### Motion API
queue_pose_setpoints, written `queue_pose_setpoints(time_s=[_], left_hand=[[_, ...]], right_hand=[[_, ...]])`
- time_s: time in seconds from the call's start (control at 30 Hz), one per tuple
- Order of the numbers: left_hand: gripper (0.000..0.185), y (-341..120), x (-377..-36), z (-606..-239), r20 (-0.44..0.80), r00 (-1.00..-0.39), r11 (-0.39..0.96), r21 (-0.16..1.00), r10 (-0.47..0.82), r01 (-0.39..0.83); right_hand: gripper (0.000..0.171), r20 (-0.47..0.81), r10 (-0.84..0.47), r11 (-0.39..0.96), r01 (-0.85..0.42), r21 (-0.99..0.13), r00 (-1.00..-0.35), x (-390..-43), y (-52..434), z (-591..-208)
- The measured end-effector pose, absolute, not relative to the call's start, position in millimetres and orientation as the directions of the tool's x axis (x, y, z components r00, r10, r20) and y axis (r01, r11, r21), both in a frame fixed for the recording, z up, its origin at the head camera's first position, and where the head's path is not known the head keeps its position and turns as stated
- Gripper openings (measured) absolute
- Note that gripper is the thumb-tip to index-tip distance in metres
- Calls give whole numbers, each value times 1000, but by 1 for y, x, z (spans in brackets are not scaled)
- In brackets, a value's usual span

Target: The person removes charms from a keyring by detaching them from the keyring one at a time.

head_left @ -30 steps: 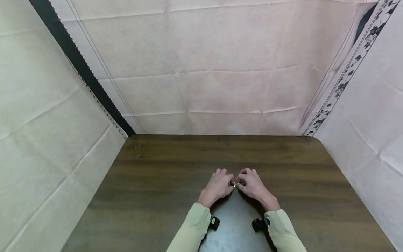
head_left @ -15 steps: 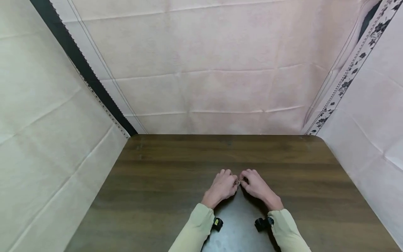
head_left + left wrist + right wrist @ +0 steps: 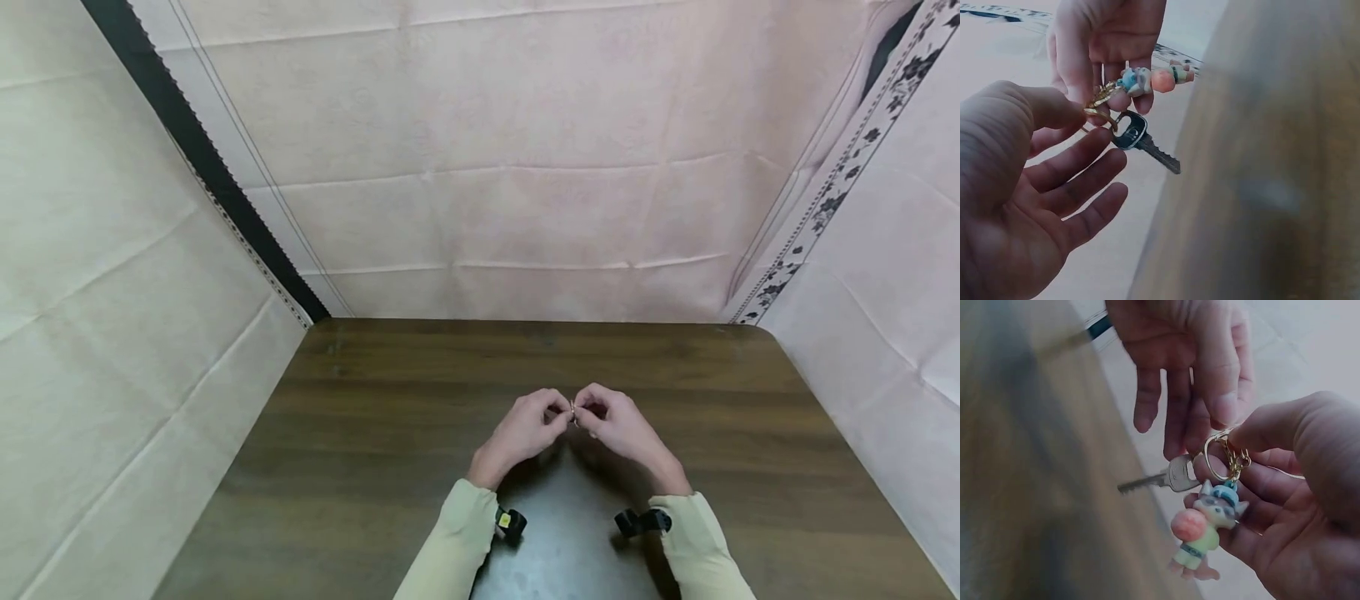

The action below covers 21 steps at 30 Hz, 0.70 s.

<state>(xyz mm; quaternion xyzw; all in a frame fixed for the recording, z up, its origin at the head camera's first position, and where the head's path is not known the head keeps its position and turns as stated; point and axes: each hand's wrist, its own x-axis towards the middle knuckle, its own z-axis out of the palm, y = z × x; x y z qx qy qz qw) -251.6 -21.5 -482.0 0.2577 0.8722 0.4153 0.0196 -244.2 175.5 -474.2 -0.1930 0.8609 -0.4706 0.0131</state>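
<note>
My left hand [image 3: 525,429] and right hand [image 3: 624,429] meet fingertip to fingertip over the table. Between them is a gold key ring [image 3: 1209,464], pinched by thumb and forefinger on both sides. A metal key [image 3: 1135,134] with a dark-looking head hangs from the ring, its toothed blade pointing away from the fingers. Also dangling there, by a short gold chain, is a small animal figurine charm [image 3: 1205,525] with a blue cap, a pinkish-orange ball and a yellow-green body. The other left fingers [image 3: 1100,206] are spread loosely below the ring.
Below the hands lies a brown wood-grain table [image 3: 420,367] with a shiny grey patch [image 3: 558,533] near its front. Pale cloth hangs behind it [image 3: 487,167] and along both sides. Black wrist cameras sit at both cuffs.
Both hands have risen and moved slightly away from me, and they have turned so that the gaps between thumbs and forefingers show more. Their fingertips stay together at the ring.
</note>
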Motion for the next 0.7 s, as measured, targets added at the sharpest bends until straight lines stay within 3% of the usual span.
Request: queue_pose_setpoints(time_s=[0.4,0.7], left_hand=[[10,-37,-233,-440,361,-838,404,751,410,522],[6,-43,-222,-420,334,-866,441,758,372,481]], right_hand=[[7,242,-381,308,-369,-877,-892,-233,164,-427],[6,265,-347,340,-384,-858,-900,-227,154,-413]])
